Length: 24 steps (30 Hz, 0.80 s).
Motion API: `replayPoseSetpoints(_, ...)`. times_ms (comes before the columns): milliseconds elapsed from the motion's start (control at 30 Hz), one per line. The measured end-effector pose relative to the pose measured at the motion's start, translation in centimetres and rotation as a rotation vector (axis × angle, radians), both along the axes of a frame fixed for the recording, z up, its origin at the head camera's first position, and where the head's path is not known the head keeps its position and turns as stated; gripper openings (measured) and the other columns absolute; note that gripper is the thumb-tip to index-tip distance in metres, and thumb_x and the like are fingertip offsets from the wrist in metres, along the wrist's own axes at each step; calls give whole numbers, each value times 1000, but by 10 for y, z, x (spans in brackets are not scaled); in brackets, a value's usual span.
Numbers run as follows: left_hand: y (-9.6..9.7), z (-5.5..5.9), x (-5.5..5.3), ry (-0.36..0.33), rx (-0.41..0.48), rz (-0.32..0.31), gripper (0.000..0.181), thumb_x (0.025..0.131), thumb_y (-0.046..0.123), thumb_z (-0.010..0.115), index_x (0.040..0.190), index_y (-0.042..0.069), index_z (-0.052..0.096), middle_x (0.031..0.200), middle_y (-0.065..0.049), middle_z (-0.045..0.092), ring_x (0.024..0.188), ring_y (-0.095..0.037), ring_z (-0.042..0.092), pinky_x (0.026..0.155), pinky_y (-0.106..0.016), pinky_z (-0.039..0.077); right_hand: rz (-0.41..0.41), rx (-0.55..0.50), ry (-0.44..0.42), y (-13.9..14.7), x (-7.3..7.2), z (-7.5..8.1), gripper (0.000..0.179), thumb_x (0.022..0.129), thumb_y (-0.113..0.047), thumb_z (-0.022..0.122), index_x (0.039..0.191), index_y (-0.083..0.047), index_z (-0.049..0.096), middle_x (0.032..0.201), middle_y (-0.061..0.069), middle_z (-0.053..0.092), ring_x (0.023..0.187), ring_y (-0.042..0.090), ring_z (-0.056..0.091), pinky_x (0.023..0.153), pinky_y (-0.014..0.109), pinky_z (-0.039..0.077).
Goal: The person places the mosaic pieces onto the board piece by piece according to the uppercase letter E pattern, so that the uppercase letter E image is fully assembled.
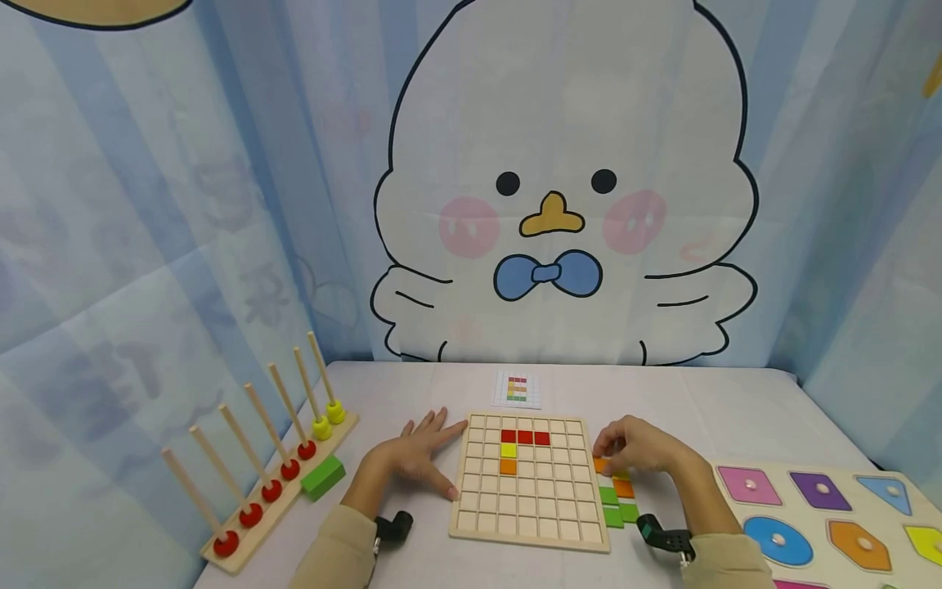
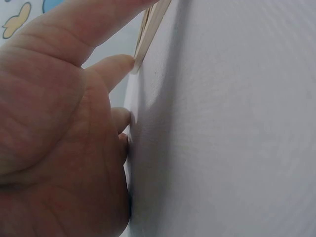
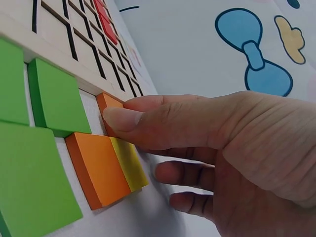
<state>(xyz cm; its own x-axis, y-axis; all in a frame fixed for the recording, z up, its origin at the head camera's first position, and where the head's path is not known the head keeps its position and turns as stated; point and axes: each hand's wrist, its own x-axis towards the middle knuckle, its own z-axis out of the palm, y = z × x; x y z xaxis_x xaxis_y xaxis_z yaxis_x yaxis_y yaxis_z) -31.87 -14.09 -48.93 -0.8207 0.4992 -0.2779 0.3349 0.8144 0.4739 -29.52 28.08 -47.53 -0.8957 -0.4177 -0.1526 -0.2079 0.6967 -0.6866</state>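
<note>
Right grip (image 1: pixel 642 447) pinched 1 orange square tile (image 3: pixel 109 100); likely light, stiff, best held by opposite edges. Left grip (image 1: pixel 414 456) lay spread, touching grid board (image 1: pixel 527 484) to its right.

Lying flat, a pale wooden board (image 1: pixel 527 508) with a raised rim and a grid of square cells, its left edge touched by the thumb and a finger of the left hand (image 1: pixel 414 456). In the second row from the far edge, three red tiles (image 1: pixel 525 437) in neighbouring cells; nearer, in line with the leftmost red, a yellow tile (image 1: pixel 509 450), then an orange tile (image 1: pixel 508 466). Just outside the right edge, another orange tile (image 1: pixel 601 465), pinched between thumb and finger of the right hand (image 1: pixel 640 446). Beside it, a loose yellow tile (image 3: pixel 129 164) against a loose orange tile (image 1: pixel 623 488); nearer, three loose green tiles (image 1: pixel 608 496), flat and square.
</note>
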Motion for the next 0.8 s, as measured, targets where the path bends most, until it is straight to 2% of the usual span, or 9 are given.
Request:
replayPoseSetpoints(300, -1, 0, 0, 5, 0, -4, 121, 68, 61, 91, 166, 34, 25, 176, -14, 1, 164, -35, -4, 129, -62, -2, 21, -25, -2, 0, 0, -1, 18, 81, -7, 86, 95, -11, 75, 86, 2, 63, 85, 21, 54, 69, 28, 44)
replayPoseSetpoints(800, -1, -1, 0, 8, 9, -9, 121, 68, 62, 91, 166, 34, 25, 176, -15, 0, 163, -35, -5, 129, -63, -2, 71, -107, -5, -2, -4, -1, 16, 83, -2, 83, 94, -8, 74, 86, 4, 66, 83, 21, 57, 70, 25, 48)
